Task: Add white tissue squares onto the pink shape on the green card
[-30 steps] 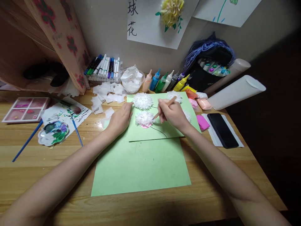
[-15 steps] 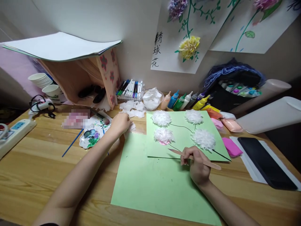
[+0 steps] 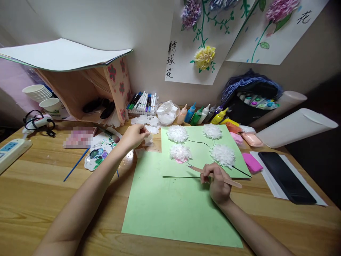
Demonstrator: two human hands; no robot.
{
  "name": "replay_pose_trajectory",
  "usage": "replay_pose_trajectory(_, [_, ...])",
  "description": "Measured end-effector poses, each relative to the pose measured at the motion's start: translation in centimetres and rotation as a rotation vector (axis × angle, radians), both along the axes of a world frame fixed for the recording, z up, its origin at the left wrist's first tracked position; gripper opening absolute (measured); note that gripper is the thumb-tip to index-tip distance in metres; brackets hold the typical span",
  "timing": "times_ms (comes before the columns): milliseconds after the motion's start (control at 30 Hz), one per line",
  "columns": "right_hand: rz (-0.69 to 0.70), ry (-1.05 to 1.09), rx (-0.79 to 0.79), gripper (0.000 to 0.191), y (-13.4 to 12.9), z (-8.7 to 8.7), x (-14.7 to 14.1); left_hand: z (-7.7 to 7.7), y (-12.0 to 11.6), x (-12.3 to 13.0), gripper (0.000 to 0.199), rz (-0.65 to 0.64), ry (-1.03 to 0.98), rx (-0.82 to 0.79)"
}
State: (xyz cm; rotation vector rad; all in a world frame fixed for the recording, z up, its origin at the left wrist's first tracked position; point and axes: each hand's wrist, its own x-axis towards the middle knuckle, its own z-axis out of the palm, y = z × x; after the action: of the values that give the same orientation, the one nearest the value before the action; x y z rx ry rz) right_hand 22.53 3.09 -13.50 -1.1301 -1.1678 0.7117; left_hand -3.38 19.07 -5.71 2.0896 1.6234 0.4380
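Observation:
My left hand (image 3: 135, 137) reaches to the back of the table, thumb and finger pinched on a small piece of white tissue paper (image 3: 149, 139). More torn tissue pieces (image 3: 151, 121) lie just behind it. In my right hand (image 3: 217, 181) is a flat wooden craft stick (image 3: 233, 182), its tapered, darker tip pointing left over the front edge of a green card (image 3: 202, 170). Several fluffy white paper flowers (image 3: 223, 155) with thin black stems sit on that card. The front left flower (image 3: 180, 153) has pink at its lower edge.
Under the card lies a larger green sheet (image 3: 181, 213). Behind stand paint bottles (image 3: 197, 116), a bowl of tissue (image 3: 167, 113) and markers (image 3: 142, 102). A paint palette (image 3: 96, 158) and a blue brush (image 3: 76, 164) lie left; a black phone (image 3: 286, 177) lies right.
My left hand has lifted slightly off the tissue pieces, and a piece now shows at its fingertips. My right hand keeps the stick near the same flower. The view has shifted a little right.

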Motion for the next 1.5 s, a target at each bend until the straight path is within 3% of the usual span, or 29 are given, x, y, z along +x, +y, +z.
replay_pose_trajectory(133, [-0.01,-0.016,0.02,0.04,0.0,-0.2,0.1,1.6,-0.9,0.8,0.018,-0.024,-0.161,-0.029])
replay_pose_trajectory(200, [-0.055,-0.01,0.046,0.039,0.1,-0.1,0.3,2.1,-2.0,1.9,0.019,-0.106,-0.301,-0.115])
replay_pose_trajectory(333, [-0.18,-0.02,0.082,0.04,0.3,-0.1,1.1,0.8,-5.7,5.7,0.016,-0.381,-0.466,-0.344])
replay_pose_trajectory(433, [-0.207,-0.075,0.08,0.042,0.6,-0.5,1.9,-1.9,-8.4,8.8,0.012,-0.477,-0.327,-0.204])
replay_pose_trajectory(533, [-0.187,-0.145,0.09,0.043,0.8,-0.8,2.4,-4.1,-9.4,10.7,0.01,-0.486,-0.13,0.088])
replay_pose_trajectory(667, [-0.119,-0.258,0.161,0.042,0.8,-0.6,2.5,-5.0,-8.7,11.8,0.012,-0.443,0.029,0.334])
replay_pose_trajectory(800, [-0.03,-0.411,0.137,0.04,0.9,0.2,2.1,-4.9,-8.1,12.2,0.013,-0.403,0.086,0.385])
replay_pose_trajectory(933, [0.03,-0.38,0.006,0.035,1.3,0.5,1.8,-4.6,-7.8,12.1,0.011,-0.365,0.001,0.349])
replay_pose_trajectory(1167, [0.027,-0.259,-0.084,0.036,1.7,0.1,1.8,-5.6,-5.2,8.1,0.015,-0.163,-0.134,0.28])
replay_pose_trajectory(1333, [0.037,-0.233,-0.12,0.035,1.8,0.2,1.7,-7.0,-4.5,6.1,0.021,-0.205,-0.126,0.264])
replay_pose_trajectory(1500, [0.036,-0.241,-0.147,0.036,1.9,0.2,1.6,-7.1,-4.6,6.0,0.022,-0.225,-0.089,0.283])
